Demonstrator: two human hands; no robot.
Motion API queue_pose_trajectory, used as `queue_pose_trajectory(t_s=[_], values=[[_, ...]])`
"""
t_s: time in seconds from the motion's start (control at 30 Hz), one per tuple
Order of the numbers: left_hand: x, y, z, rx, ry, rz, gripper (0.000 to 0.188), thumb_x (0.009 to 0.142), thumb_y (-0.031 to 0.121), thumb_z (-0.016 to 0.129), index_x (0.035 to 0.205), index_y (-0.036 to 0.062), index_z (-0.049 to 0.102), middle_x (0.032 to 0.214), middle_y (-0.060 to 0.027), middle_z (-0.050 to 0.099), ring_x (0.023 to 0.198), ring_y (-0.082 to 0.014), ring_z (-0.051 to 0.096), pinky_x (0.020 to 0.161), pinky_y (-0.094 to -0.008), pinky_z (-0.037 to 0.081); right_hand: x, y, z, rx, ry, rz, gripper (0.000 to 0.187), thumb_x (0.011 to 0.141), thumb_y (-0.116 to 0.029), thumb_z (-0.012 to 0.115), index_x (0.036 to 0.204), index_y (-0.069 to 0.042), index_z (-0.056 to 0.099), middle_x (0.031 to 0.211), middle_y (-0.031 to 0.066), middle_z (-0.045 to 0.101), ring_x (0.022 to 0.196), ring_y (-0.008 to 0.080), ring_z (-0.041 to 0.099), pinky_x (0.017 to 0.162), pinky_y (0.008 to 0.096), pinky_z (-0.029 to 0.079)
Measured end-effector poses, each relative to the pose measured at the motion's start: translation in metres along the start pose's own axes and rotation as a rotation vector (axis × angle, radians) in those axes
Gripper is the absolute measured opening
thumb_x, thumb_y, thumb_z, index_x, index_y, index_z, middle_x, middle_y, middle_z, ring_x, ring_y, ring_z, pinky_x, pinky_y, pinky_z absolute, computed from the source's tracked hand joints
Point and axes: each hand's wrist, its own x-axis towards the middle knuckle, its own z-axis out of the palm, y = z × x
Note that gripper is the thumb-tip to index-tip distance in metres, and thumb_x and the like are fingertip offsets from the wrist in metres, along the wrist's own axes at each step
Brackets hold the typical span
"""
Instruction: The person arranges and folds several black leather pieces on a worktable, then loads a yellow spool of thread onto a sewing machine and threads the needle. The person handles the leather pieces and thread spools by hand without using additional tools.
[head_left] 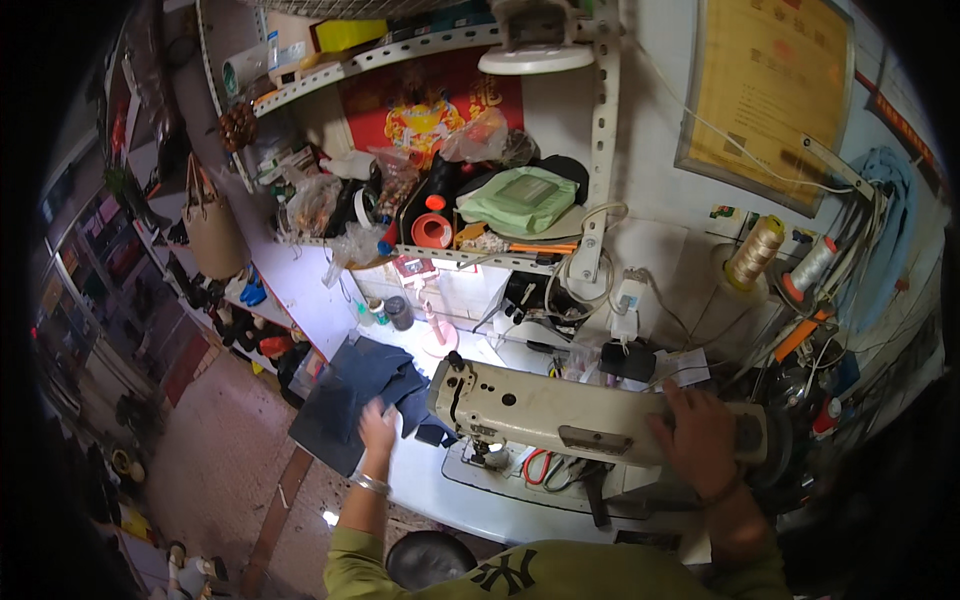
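My left hand (377, 432), with a bracelet at the wrist, is over the dark blue cloth (340, 400) at the left end of the white table. Its fingers look curled, and a small pale thing shows beside them that I cannot make out. To the right stands a cream sewing machine (530, 408), its needle end toward that cloth. My right hand (692, 430) lies open on top of the machine's arm, fingers spread. Red-handled scissors (537, 466) and a second, dark-handled pair rest on the machine bed, under the arm.
Thread cones, one gold (755, 254) and one silver (810, 268), stand at the right rear. A pink stand (438, 336) and small jars (398, 312) sit behind the cloth. Above hangs a crowded metal shelf (420, 250). A black round stool (430, 560) is below the table's front edge.
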Motion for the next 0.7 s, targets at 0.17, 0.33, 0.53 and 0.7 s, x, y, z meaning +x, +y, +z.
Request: queue_pose_trajectory(t_s=[0.17,0.33,0.53,0.7], values=[[0.093,0.227,-0.149,-0.102,0.636,0.72,0.032,0.083,0.023,0.067,0.107,0.0035,0.062,0.103,-0.0162,0.065,0.096,-0.0347,0.059,0.085,-0.0432,0.045,0.003,0.0,0.001,-0.049,0.039,0.002,0.048,0.079,-0.037,0.068,0.111,-0.002,0.061,0.082,0.0143,0.063,0.077,0.0336,0.059,0.068,0.0438,0.048],[0.122,0.376,-0.158,0.406,0.481,0.624,0.04,0.083,0.036,0.063,0.113,0.0087,0.06,0.112,-0.0137,0.064,0.107,-0.0289,0.059,0.093,-0.0455,0.042,0.002,-0.002,-0.002,-0.008,0.095,0.025,0.042,0.079,-0.038,0.067,0.102,-0.002,0.064,0.081,0.0136,0.064,0.078,0.0322,0.061,0.07,0.0432,0.049],[0.175,0.409,-0.114,0.585,0.432,0.447,0.064,0.074,0.038,0.071,0.122,0.0022,0.049,0.123,-0.0135,0.06,0.119,-0.0303,0.053,0.099,-0.0458,0.04,0.001,0.0,-0.001,-0.022,0.108,0.034,0.041,0.08,-0.04,0.066,0.098,-0.003,0.065,0.083,0.0122,0.066,0.083,0.0295,0.064,0.076,0.0412,0.05],[0.191,0.412,-0.12,0.425,0.336,0.387,0.068,0.07,0.041,0.075,0.117,0.0013,0.047,0.118,-0.0166,0.061,0.116,-0.0318,0.054,0.093,-0.039,0.047,0.001,-0.002,-0.002,-0.028,0.105,0.046,0.041,0.08,-0.04,0.066,0.097,-0.003,0.065,0.083,0.0122,0.066,0.082,0.0296,0.064,0.077,0.0407,0.049]])
